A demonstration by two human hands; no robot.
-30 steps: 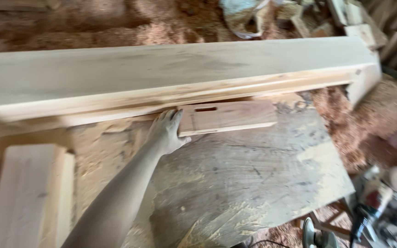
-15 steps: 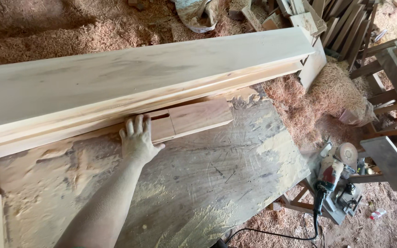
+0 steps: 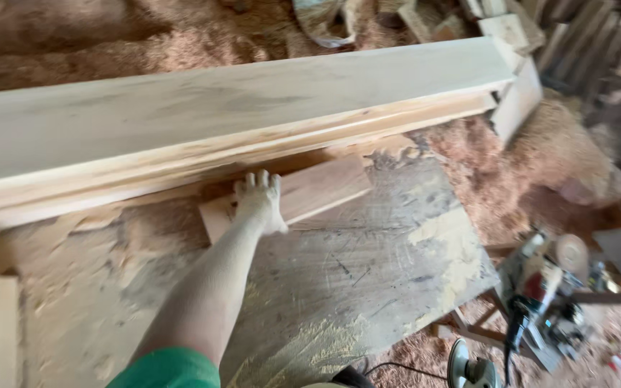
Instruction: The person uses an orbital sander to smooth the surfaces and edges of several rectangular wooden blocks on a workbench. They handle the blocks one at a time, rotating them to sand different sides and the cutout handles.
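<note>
A short board [image 3: 310, 192] is pressed flat on the table [image 3: 368, 273] by the left hand [image 3: 260, 201], fingers [image 3: 261, 178] spread, beside a long beam [image 3: 238, 115].

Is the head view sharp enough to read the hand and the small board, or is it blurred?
Head view: motion-smeared throughout; the left hand on the small board is soft, fingers barely separable. The long plank looks washed out by bright light; the power tools at right are blurred.

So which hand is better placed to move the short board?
Probably the left: the left hand lies flat on the short board, beside the long beam. The right hand is not in view.
</note>
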